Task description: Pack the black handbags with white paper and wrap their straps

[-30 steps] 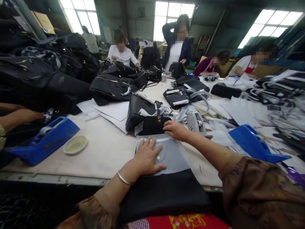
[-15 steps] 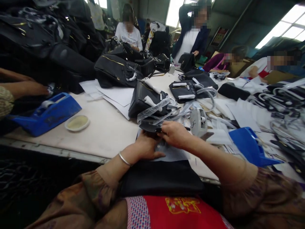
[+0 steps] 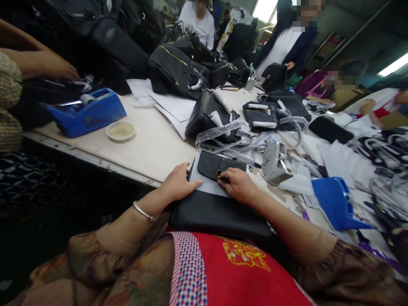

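Tabletop (image 3: pixel 153 140), pale and fabric-like in surface, carries the work at its near edge. Smooth black leather panel (image 3: pixel 216 216) lies flat there, its near end reaching out over the person's red apron (image 3: pixel 236 272). Black leather handbag (image 3: pixel 204 117) with plastic-wrapped handles stands just beyond. Blue tape dispenser (image 3: pixel 92 112) sits well to the left, beside a shallow round white dish (image 3: pixel 120 131).

Translucent whitish sheet (image 3: pixel 207 187) covers the far part of the panel. Black leather flap (image 3: pixel 208 165) with rounded corners and a tab lies over that sheet; whether it joins the panel cannot be told.

Left hand (image 3: pixel 180 182) rests at the left edge of the panel and sheet, thumb spread from the fingers and laid on top; whether it pinches the edge cannot be told. Right hand (image 3: pixel 239 185) has its fingers closed about a gold-coloured metal clasp (image 3: pixel 219 173) on the tab, partly hiding it.

Step in hand, as judged: working the clasp while the left side is steadied. Next move appears to call for a firm right fingertip hold, flap lying square, left hand bracing, and sheet free of the metal.
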`<state>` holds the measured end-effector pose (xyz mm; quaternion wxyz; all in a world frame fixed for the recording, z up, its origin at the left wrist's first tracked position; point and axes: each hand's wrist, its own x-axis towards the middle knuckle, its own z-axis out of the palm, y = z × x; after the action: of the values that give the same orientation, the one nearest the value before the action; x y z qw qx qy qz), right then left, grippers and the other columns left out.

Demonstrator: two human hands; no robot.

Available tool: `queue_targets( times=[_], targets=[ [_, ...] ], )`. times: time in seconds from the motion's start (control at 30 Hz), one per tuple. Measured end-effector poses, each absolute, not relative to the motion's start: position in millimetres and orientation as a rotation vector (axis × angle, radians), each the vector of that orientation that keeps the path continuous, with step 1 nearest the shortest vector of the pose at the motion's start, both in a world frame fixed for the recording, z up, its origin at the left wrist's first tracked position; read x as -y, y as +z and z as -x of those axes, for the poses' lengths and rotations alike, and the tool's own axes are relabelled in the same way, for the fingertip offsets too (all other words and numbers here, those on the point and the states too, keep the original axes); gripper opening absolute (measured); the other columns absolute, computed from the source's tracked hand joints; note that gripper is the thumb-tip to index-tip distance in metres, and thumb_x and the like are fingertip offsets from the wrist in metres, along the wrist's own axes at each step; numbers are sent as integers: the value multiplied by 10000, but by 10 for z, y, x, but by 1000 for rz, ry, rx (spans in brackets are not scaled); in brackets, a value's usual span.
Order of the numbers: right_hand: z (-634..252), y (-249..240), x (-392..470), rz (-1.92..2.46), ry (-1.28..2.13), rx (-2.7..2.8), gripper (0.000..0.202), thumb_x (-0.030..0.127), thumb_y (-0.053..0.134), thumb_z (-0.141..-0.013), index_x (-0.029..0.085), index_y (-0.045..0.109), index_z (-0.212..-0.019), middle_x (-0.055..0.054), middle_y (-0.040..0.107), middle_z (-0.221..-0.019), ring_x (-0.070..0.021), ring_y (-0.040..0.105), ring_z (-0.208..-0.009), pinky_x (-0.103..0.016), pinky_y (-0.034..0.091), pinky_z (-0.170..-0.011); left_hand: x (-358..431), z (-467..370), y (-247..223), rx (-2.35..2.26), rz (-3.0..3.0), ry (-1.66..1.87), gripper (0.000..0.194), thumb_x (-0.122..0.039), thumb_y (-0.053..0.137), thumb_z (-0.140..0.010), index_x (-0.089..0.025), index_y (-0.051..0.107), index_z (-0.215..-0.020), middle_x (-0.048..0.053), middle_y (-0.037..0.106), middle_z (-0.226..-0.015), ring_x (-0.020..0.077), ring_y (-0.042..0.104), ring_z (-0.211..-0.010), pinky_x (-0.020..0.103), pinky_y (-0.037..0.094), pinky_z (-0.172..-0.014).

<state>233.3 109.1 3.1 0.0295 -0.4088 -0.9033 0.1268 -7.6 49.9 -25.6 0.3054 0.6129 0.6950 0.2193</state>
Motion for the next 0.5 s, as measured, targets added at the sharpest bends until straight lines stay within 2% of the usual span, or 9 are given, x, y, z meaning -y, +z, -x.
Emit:
queue_targets(
  times=[0.1,0.23,0.37,0.5],
  targets=[
    [-2306,91,-1135,1306,525,2784,327,330,481,-970,158,668,-764,-72,634,-798,-169,572,-729,-279,417,-694,-485,92,-261,-1814,-1569,499,681,-546,658,-761,-86,595,-1260,187,668,-1180,316,638,-1078,399,495,-956],
    [-2307,74,-1214,1505,790,2548,376,385,468,-935,182,572,-636,-14,568,-643,-137,508,-599,-253,349,-560,-497,100,-274,-1808,-1497,498,671,-567,671,-732,-107,620,-1218,173,688,-1168,304,653,-1051,359,503,-908],
    [-2273,18,-1227,1555,774,2475,383,415,464,-913,194,526,-606,-7,547,-610,-140,488,-592,-255,331,-551,-484,115,-294,-1756,-1436,516,583,-566,681,-723,-137,669,-1118,135,719,-1091,274,670,-972,319,511,-833],
    [-2253,52,-1211,1539,774,2545,349,401,472,-918,190,542,-648,-5,554,-639,-143,501,-604,-257,339,-559,-472,130,-328,-1749,-1443,534,572,-557,689,-712,-124,681,-1087,135,724,-1058,273,669,-939,320,505,-801]
  ],
)
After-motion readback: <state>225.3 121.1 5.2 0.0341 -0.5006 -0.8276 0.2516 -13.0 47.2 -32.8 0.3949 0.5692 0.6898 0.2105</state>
